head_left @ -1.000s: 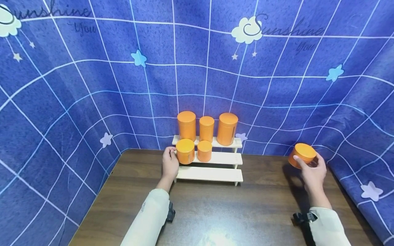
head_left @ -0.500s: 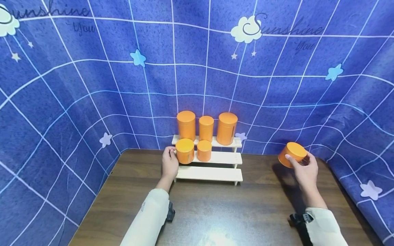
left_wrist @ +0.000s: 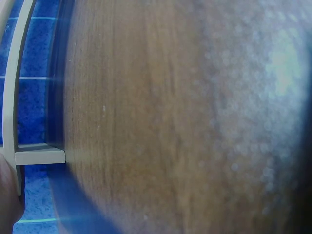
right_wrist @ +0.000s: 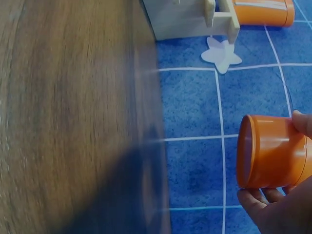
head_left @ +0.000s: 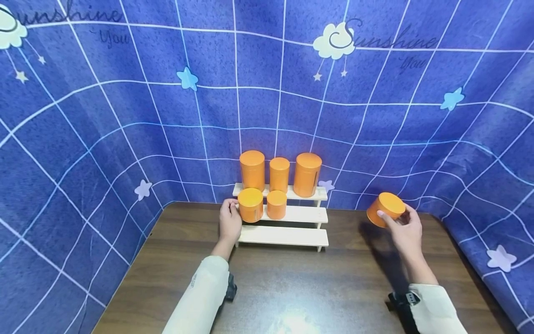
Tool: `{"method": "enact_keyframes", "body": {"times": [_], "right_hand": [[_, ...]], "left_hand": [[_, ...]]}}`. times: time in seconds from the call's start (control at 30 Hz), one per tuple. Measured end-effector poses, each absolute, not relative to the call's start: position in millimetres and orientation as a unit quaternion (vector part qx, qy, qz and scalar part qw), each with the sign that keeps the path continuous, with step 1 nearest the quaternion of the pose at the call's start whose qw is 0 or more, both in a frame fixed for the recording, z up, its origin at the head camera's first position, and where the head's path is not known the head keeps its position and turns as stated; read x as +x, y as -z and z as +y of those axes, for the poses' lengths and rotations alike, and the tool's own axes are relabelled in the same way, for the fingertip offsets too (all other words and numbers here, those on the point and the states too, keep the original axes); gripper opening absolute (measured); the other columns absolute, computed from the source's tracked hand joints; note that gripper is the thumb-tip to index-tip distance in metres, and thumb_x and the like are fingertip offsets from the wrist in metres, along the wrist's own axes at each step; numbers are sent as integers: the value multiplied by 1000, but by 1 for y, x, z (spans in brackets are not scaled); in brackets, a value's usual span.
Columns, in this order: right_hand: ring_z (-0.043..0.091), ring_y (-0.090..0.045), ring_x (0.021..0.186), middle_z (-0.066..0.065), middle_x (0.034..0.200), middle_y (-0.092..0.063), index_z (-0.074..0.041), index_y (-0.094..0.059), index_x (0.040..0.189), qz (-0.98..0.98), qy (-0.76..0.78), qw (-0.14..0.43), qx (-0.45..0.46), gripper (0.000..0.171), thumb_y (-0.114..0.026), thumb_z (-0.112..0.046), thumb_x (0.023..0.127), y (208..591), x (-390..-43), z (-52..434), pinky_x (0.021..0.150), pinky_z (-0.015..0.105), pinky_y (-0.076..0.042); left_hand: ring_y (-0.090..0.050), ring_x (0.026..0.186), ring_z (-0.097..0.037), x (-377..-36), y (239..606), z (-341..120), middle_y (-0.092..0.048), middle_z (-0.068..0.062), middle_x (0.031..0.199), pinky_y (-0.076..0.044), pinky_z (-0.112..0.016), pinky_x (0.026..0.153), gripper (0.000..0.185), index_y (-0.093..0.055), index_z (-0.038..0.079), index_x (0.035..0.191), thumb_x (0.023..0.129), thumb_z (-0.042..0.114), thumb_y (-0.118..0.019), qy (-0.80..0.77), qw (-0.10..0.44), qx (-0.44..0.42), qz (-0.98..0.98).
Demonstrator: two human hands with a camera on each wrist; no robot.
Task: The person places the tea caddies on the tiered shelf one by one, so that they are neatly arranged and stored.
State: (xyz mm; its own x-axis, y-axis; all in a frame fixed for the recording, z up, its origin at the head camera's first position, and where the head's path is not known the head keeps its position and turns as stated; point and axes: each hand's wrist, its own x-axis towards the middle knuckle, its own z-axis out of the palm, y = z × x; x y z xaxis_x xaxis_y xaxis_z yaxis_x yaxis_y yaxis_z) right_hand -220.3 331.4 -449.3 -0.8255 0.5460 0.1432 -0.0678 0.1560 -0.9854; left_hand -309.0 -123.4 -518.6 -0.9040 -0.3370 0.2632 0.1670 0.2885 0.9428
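Overhead, from the head camera, I see my right hand (head_left: 402, 229) gripping a short round orange tin (head_left: 385, 209), fingers curled round its side, tilted and held clear above the dark wooden table (head_left: 292, 283), right of the rack. The tin is smooth metal with a flat lid. My left hand (head_left: 231, 221) rests against the left end of the pale wooden step rack (head_left: 288, 235), beside a squat orange tin (head_left: 251, 204) on the middle step; whether the fingers pinch the rack or merely touch it, I cannot tell. A smaller tin (head_left: 277, 204) stands next to it, and three taller tins (head_left: 280, 174) line the top step. A blue checked cloth (head_left: 125, 116) with stars and clouds hangs behind.

Next, the left wrist view: blurred wood grain of the table (left_wrist: 170, 117) and a thin edge of the rack (left_wrist: 39, 156); the hand hardly shows.

Lastly, the right wrist view: the tin (right_wrist: 273, 151) lies sideways in my fingers (right_wrist: 280, 214), its glossy side catching light, over the blue cloth (right_wrist: 195, 112). The rack's corner (right_wrist: 190, 17) sits at the top.
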Motion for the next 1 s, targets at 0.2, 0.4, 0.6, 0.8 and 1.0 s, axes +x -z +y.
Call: {"method": "enact_keyframes", "body": {"times": [0.2,0.4,0.6,0.8,1.0], "right_hand": [[-4,-60,94,-13,104,-59,-4,-49,135,-715,-640,245,-138,68,-83,-4,76,451,-221,326,79,3,-48],[-4,-60,96,-14,105,-60,-2,-50,136,-713,-645,249,-113,67,-82,0,77,462,-226,325,82,4,-49],[-4,-61,97,-14,106,-62,-3,-51,136,-707,-653,251,-104,68,-81,3,76,470,-230,323,84,4,-49],[-4,-61,97,-16,106,-62,-5,-51,136,-728,-632,250,-95,67,-81,-1,77,472,-229,319,83,4,-49],[-6,-61,98,-18,107,-61,-2,-49,138,-752,-613,233,-72,68,-81,-4,79,469,-230,317,84,4,-49]], "left_hand": [[-55,100,-26,-309,518,-124,-57,-15,106,-46,-40,90,22,-56,7,109,107,17,-36,593,212,54,-775],[-54,100,-26,-311,519,-124,-57,-15,107,-44,-38,89,22,-56,6,108,107,16,-37,592,215,52,-775],[-54,106,-26,-310,519,-124,-58,-16,111,-44,-41,95,23,-56,5,109,107,16,-36,592,213,49,-776],[-54,105,-26,-309,518,-124,-58,-15,111,-45,-41,94,23,-56,6,110,107,17,-36,591,211,50,-777],[-55,104,-27,-308,518,-123,-58,-16,111,-45,-42,93,23,-56,5,110,107,16,-36,592,212,52,-776]]}}
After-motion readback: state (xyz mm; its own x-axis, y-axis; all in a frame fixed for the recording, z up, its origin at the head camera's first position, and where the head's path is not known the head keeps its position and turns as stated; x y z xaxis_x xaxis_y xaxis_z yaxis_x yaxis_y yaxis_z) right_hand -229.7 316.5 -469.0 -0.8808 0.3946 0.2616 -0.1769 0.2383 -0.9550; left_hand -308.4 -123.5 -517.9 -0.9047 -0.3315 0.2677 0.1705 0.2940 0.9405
